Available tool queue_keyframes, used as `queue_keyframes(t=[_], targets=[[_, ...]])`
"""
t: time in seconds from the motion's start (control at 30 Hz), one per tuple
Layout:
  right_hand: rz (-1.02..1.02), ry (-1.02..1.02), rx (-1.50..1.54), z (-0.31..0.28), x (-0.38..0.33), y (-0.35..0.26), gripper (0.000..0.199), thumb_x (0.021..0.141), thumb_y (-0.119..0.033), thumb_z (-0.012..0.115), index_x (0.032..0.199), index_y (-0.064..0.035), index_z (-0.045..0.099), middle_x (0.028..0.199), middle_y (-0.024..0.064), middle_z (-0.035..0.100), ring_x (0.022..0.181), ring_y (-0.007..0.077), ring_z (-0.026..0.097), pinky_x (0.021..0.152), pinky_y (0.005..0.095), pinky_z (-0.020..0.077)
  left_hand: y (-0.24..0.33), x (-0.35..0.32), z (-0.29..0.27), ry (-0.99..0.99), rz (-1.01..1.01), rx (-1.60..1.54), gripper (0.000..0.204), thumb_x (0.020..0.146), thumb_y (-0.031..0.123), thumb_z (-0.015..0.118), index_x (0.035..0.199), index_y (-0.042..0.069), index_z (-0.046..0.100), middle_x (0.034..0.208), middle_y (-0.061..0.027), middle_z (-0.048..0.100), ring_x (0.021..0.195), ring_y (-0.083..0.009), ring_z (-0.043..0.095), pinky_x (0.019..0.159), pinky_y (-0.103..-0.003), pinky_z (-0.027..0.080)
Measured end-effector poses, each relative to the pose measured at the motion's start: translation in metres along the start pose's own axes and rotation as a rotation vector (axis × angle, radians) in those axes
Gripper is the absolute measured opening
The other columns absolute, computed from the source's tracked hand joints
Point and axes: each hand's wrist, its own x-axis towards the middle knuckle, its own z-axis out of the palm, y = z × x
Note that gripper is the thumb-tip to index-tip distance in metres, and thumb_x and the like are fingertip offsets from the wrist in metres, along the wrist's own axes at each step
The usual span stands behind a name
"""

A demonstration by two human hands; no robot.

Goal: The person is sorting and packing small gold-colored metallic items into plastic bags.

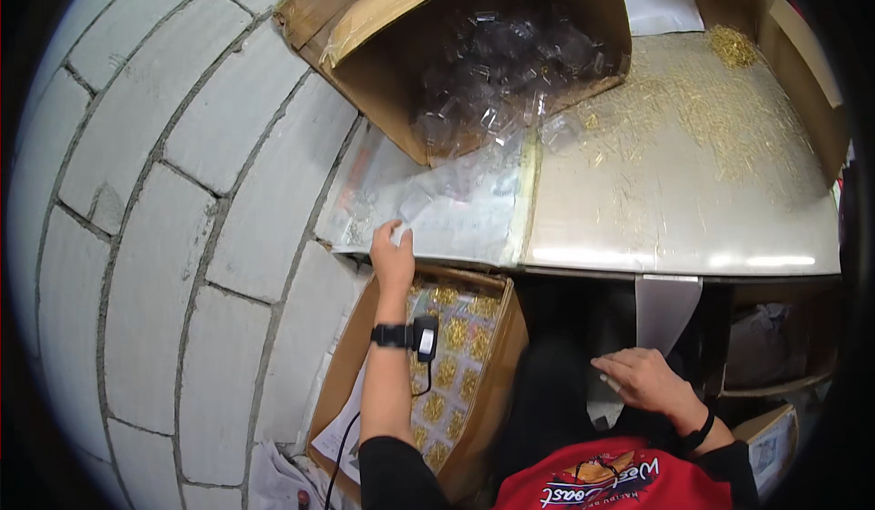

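Observation:
My left hand (392, 253) reaches over the near edge of the white-covered left part of the table, thumb and forefinger apart. Just beyond its fingertips lies a small clear plastic box (416, 203); I see no firm grip on it. More clear plastic boxes (510, 59) heap up inside a cardboard box (378, 86) tipped on its side, its mouth facing me. My right hand (643, 381) hovers over my lap with fingers stretched out, holding nothing that I can see.
Thin gold-coloured pieces (720, 118) lie scattered on the tabletop (602, 227) at right, with a small heap (732, 47) behind. Below my left forearm, an open carton (506, 346) holds several clear boxes filled with gold pieces. A pale block wall (173, 209) stands at left.

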Motion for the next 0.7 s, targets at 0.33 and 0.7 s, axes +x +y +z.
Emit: queue_keyframes(t=[0.33,0.7], targets=[[0.095,0.214,0.037,-0.041,-0.023,0.032,0.032,0.067,0.000,0.065,0.099,-0.0045,0.063,0.081,0.0091,0.065,0.068,0.0269,0.064,0.060,0.0344,0.0512,-0.077,0.092,0.054,-0.123,-0.158,0.185,0.066,0.067,0.027,0.077,0.119,-0.006,0.053,0.118,-0.0251,0.055,0.110,-0.0371,0.053,0.094,-0.040,0.042],[0.364,0.411,0.761,-0.050,0.061,0.014,0.046,0.082,-0.018,0.069,0.121,-0.0009,0.053,0.100,0.0048,0.062,0.078,0.0097,0.055,0.071,0.0249,0.0465,0.163,-0.067,0.047,-0.393,-0.083,-0.788,0.042,0.085,0.023,0.068,0.113,-0.005,0.053,0.088,-0.0060,0.059,0.079,-0.0098,0.054,0.069,-0.024,0.044]])
